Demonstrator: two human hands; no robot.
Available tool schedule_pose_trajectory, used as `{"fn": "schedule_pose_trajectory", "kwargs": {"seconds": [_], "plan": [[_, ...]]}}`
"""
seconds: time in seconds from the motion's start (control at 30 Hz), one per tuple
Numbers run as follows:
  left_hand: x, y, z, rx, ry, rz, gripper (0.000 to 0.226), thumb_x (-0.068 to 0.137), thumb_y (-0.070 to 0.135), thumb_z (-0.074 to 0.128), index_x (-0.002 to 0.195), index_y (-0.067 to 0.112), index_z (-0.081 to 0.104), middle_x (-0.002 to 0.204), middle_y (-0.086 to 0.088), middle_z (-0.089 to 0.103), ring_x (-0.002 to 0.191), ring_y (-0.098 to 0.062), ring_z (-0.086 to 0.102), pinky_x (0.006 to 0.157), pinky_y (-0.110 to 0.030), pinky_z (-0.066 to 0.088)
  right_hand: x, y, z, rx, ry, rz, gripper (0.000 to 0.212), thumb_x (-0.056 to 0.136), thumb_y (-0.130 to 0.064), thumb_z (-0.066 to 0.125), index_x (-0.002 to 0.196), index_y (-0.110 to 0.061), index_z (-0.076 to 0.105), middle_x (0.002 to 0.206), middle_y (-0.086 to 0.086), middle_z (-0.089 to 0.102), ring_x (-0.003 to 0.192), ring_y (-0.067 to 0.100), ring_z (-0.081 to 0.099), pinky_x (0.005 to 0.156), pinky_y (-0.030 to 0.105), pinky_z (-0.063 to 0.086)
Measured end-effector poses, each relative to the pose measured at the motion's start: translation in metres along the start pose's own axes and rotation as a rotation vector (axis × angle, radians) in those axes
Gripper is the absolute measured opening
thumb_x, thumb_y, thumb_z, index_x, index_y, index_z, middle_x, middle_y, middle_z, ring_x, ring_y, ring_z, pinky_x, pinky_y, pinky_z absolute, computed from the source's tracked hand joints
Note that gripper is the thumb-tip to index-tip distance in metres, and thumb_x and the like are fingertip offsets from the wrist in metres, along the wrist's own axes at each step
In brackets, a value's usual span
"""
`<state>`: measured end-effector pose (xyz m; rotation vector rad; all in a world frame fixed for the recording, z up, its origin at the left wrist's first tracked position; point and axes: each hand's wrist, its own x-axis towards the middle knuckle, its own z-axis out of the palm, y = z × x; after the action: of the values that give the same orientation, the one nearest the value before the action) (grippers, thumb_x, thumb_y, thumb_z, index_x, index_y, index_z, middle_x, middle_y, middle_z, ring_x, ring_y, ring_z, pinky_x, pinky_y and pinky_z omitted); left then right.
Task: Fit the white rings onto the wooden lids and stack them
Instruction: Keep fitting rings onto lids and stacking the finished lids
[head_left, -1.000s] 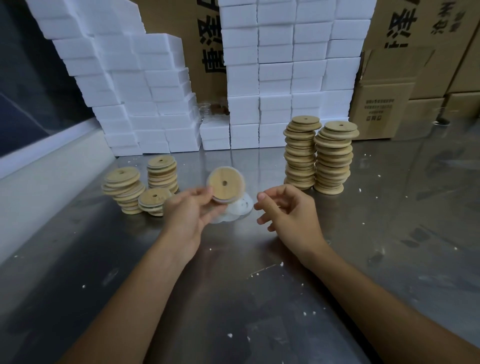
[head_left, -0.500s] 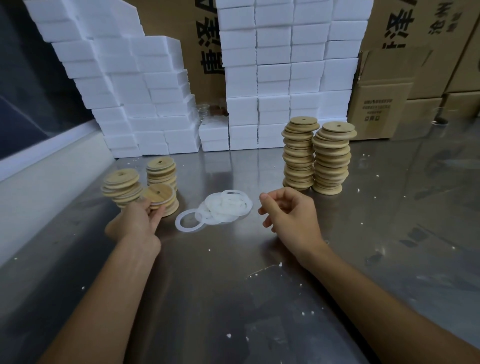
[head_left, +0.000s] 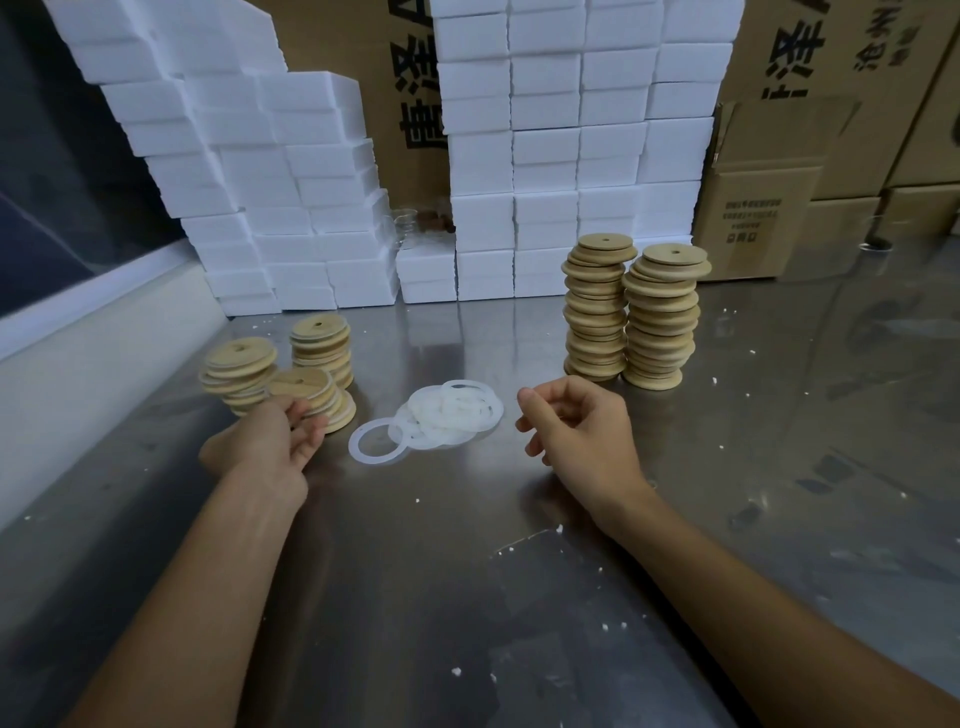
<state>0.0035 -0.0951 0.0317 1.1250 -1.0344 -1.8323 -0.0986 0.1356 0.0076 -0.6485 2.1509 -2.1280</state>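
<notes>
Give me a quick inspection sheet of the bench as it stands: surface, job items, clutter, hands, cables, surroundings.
Surface: steel table, scuffed, reflective.
Job's things: white rings in a loose overlapping pile at centre; one single ring lies at the pile's left edge; two tall lid stacks on the right; three short lid stacks on the left.
Clutter: white crumbs scattered about.
Hands: left hand at the nearest short stack, holding nothing; right hand loosely curled, empty, beside the rings.
Cables: nothing seen.
Surroundings: white foam blocks stacked behind; cardboard boxes at right rear.
</notes>
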Motion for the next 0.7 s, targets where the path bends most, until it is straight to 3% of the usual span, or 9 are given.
{"fn": "schedule_pose_trajectory", "kwargs": {"seconds": [0.1, 0.2, 0.3, 0.4, 0.47, 0.53, 0.6, 0.7], "plan": [[0.002, -0.001, 0.0, -0.034, 0.005, 0.017, 0.015, 0.096, 0.015, 0.057, 0.108, 0.008, 0.061, 0.099, -0.001, 0.068, 0.077, -0.012, 0.068, 0.05, -0.015, 0.053, -0.001, -0.001, 0.0, -0.001, 0.004, -0.006, 0.015, 0.092, -0.021, 0.069, 0.083, -0.01, 0.067, 0.072, 0.009, 0.073, 0.052, 0.013, 0.062, 0.049, 0.02, 0.045], [0.002, -0.006, 0.003, 0.002, 0.074, 0.08, 0.013, 0.092, 0.014, 0.06, 0.103, 0.01, 0.064, 0.086, 0.0, 0.068, 0.066, -0.012, 0.066, 0.046, -0.018, 0.052, -0.001, -0.002, 0.0, -0.004, 0.0, -0.012, 0.015, 0.093, -0.021, 0.069, 0.083, -0.009, 0.067, 0.072, 0.009, 0.072, 0.052, 0.013, 0.062, 0.049, 0.019, 0.045], [-0.004, -0.017, 0.006, 0.32, 0.199, 0.45, 0.008, 0.082, 0.011, 0.059, 0.082, 0.018, 0.063, 0.068, -0.002, 0.064, 0.061, -0.019, 0.062, 0.059, -0.036, 0.056, -0.002, -0.002, -0.001, 0.006, 0.003, -0.035, 0.014, 0.092, -0.019, 0.069, 0.082, -0.009, 0.067, 0.07, 0.01, 0.072, 0.052, 0.013, 0.062, 0.049, 0.018, 0.045], [-0.019, -0.032, 0.012, 0.619, 0.019, 0.91, 0.013, 0.078, 0.015, 0.065, 0.071, 0.022, 0.057, 0.057, 0.007, 0.057, 0.055, -0.012, 0.054, 0.057, -0.029, 0.045, -0.002, -0.002, -0.003, -0.045, 0.038, -0.128, 0.013, 0.092, -0.019, 0.069, 0.081, -0.013, 0.067, 0.066, 0.005, 0.07, 0.056, 0.016, 0.063, 0.054, 0.023, 0.051], [-0.025, -0.043, 0.018, 0.808, -0.183, 1.074, 0.014, 0.077, 0.017, 0.071, 0.072, 0.021, 0.059, 0.063, 0.006, 0.058, 0.061, -0.015, 0.055, 0.058, -0.029, 0.044, 0.0, -0.002, -0.006, -0.123, 0.152, -0.223, 0.009, 0.09, -0.018, 0.069, 0.082, -0.016, 0.068, 0.064, -0.003, 0.067, 0.059, 0.007, 0.061, 0.06, 0.02, 0.049], [-0.027, -0.052, 0.021, 0.979, -0.346, 1.172, 0.013, 0.076, 0.017, 0.076, 0.078, 0.016, 0.063, 0.078, 0.002, 0.06, 0.072, -0.02, 0.056, 0.066, -0.033, 0.047, 0.006, -0.004, -0.014, -0.183, 0.333, -0.292, 0.003, 0.087, -0.02, 0.069, 0.086, -0.021, 0.066, 0.067, -0.013, 0.063, 0.061, 0.001, 0.057, 0.063, 0.013, 0.043], [-0.026, -0.057, 0.021, 1.065, -0.401, 1.189, 0.016, 0.076, 0.019, 0.078, 0.084, 0.015, 0.065, 0.087, 0.0, 0.058, 0.08, -0.018, 0.054, 0.07, -0.033, 0.046, 0.014, -0.006, -0.026, -0.211, 0.469, -0.318, 0.012, 0.084, -0.024, 0.066, 0.094, -0.026, 0.06, 0.075, -0.015, 0.061, 0.071, 0.002, 0.058, 0.07, 0.015, 0.044], [-0.024, -0.058, 0.02, 1.054, -0.401, 1.152, 0.016, 0.076, 0.02, 0.078, 0.085, 0.016, 0.066, 0.09, 0.0, 0.058, 0.081, -0.018, 0.054, 0.071, -0.032, 0.046, 0.024, 0.001, -0.044, -0.247, 0.584, -0.28, 0.034, 0.083, -0.025, 0.069, 0.113, -0.019, 0.054, 0.106, -0.002, 0.058, 0.102, 0.021, 0.056, 0.09, 0.038, 0.048]]}}
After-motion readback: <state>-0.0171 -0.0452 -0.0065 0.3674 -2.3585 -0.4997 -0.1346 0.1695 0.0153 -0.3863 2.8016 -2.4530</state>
